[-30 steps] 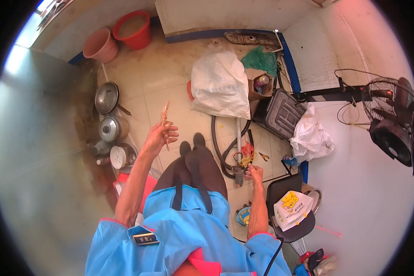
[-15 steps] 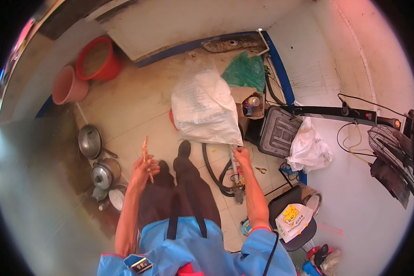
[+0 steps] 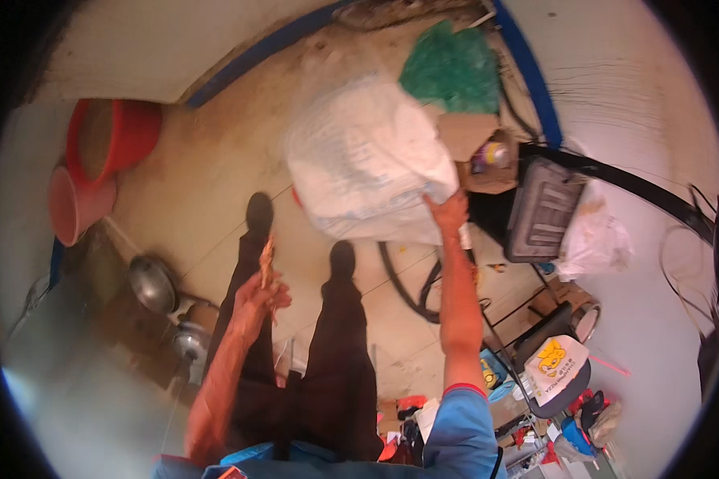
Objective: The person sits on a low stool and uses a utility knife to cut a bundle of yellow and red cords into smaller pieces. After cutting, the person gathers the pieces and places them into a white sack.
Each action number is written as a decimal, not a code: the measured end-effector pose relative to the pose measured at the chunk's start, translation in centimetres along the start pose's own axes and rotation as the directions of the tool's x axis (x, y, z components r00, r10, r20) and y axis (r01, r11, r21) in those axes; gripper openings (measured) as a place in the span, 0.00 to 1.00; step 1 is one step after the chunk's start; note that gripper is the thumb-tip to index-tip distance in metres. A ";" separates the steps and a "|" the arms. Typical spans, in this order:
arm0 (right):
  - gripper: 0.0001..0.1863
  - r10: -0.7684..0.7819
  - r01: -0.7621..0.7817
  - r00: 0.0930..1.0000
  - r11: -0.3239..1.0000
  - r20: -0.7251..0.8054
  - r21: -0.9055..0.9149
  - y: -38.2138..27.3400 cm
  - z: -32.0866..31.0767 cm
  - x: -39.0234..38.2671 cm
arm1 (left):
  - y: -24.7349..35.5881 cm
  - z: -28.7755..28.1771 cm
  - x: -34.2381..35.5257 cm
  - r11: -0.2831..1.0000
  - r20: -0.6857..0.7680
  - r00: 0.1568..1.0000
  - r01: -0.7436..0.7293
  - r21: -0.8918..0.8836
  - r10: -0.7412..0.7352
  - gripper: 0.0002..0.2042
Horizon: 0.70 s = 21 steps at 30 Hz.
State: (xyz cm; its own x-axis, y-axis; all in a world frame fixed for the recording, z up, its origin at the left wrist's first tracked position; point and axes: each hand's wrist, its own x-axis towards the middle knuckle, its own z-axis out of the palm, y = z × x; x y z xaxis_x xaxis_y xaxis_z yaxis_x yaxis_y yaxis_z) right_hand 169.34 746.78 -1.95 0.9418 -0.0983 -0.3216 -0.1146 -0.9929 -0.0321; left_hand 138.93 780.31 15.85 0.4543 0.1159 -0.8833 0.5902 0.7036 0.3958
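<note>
My left hand [image 3: 257,303] is closed round a thin, knobbly reddish-brown stick-like piece [image 3: 267,259], pointing upward over my left leg. Its exact kind is hard to make out. My right hand [image 3: 450,214] reaches forward to the large white woven sack [image 3: 367,152] on the floor, its fingers gripping the near right edge. What the sack contains is hidden. Right of the sack stands an open cardboard box [image 3: 465,134] holding a can. Behind that box lies a crumpled green plastic bag [image 3: 451,68].
Red [image 3: 140,132] and pink [image 3: 76,203] buckets stand at far left, near a metal pan [image 3: 152,283] and a lidded pot [image 3: 190,342]. A black hose [image 3: 403,295] curls below the sack. At right are a grey-black case [image 3: 545,209] and a black chair [image 3: 547,399] bearing a printed bag.
My right hand has moved forward from the sack's near corner onto its right edge. My left foot has stepped forward, and the view has shifted. The stick-like piece stays in my left hand.
</note>
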 end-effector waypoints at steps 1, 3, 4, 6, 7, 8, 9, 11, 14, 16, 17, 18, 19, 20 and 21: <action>0.57 0.041 -0.045 0.998 0.997 -0.053 -0.063 0.0 0.0 0.5 | 1.1 0.0 1.0 0.999 0.009 1.000 0.008 0.031 -0.009 0.17; 0.45 0.059 -0.063 0.995 0.997 0.076 0.045 -2.2 -0.4 1.0 | 3.3 -0.7 1.9 0.998 0.037 0.999 0.029 0.060 -0.032 0.17; 0.33 -0.061 0.055 0.998 0.977 0.021 0.207 -1.8 0.5 0.7 | 3.2 -1.5 2.8 0.998 0.049 0.998 0.041 0.046 -0.044 0.17; 0.17 -0.248 0.220 0.969 0.852 -0.005 0.475 -1.7 0.2 -1.2 | 3.3 -2.7 4.0 0.993 0.036 0.996 0.073 0.095 -0.076 0.16; 0.14 -0.314 0.242 0.948 0.822 0.056 0.515 -3.9 -0.2 -3.0 | 3.4 -3.5 3.8 0.992 0.006 0.997 0.071 0.108 -0.072 0.16; 0.16 -0.412 0.261 0.894 0.799 0.177 0.542 -5.2 -0.8 -5.1 | 3.2 -4.9 3.6 0.999 -0.010 0.999 0.037 0.038 -0.037 0.15; 0.18 -0.480 0.351 0.862 0.798 0.163 0.489 -5.2 -0.4 -7.6 | 4.1 -5.0 3.4 1.000 -0.033 0.999 0.000 0.031 0.001 0.15; 0.20 -0.579 0.361 0.724 0.781 0.375 0.509 -10.0 -2.7 -14.2 | 6.7 -5.0 1.9 0.996 -0.109 0.990 -0.091 0.013 0.092 0.15; 0.14 -0.724 0.488 0.306 0.677 0.618 0.551 -14.1 -2.8 -23.1 | 11.0 -3.0 0.8 0.964 -0.020 0.965 -0.263 -0.041 0.263 0.17; 0.18 -0.837 0.359 0.293 0.544 0.462 0.759 -15.9 -0.6 -29.4 | 12.8 0.0 1.4 0.961 0.132 0.952 -0.275 -0.037 0.277 0.17; 0.21 -0.820 0.512 0.005 0.493 0.572 0.703 -18.5 -3.4 -29.6 | 13.2 1.3 1.3 0.960 0.186 0.942 -0.279 -0.033 0.280 0.17; 0.18 -0.907 0.559 0.020 0.358 0.420 0.747 -18.0 0.5 -33.9 | 13.7 3.4 2.1 0.962 0.280 0.931 -0.263 0.073 0.233 0.18; 0.15 -0.847 0.596 -0.167 0.321 0.505 0.736 -20.2 -1.2 -34.4 | 13.4 4.7 2.9 0.970 0.339 0.928 -0.207 0.128 0.153 0.17; 0.13 -0.854 0.511 -0.162 0.356 0.495 0.782 -20.3 -2.1 -34.3 | 12.8 6.0 3.9 0.975 0.393 0.917 -0.147 0.168 0.070 0.17; 0.12 -0.857 0.424 -0.138 0.401 0.496 0.812 -20.1 -2.4 -34.0 | 11.8 7.4 5.6 0.974 0.459 0.888 -0.086 0.210 -0.021 0.17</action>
State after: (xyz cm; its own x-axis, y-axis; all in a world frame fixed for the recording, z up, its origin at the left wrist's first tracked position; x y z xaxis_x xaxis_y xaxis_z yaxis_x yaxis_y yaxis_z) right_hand 140.37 769.89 11.86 -0.1882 0.8980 -0.3976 0.0968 -0.3859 -0.9174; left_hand 153.38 784.13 17.39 0.6976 -0.2338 -0.6773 0.6761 0.5277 0.5142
